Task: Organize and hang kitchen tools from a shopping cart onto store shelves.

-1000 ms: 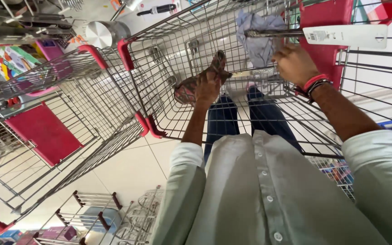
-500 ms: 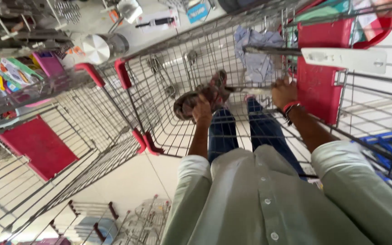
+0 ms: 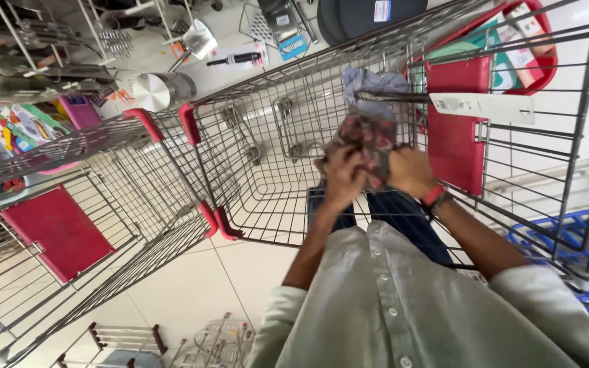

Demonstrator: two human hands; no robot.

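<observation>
Crumpled floral cloth (image 3: 369, 140) bunched between both hands' fingers (image 3: 349, 178) over wire cart (image 3: 253, 157).

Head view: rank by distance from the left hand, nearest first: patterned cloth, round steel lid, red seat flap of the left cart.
1. Patterned cloth, held in the left hand.
2. Round steel lid, upper left on the floor.
3. Red seat flap, far left, in the neighbouring cart.
</observation>
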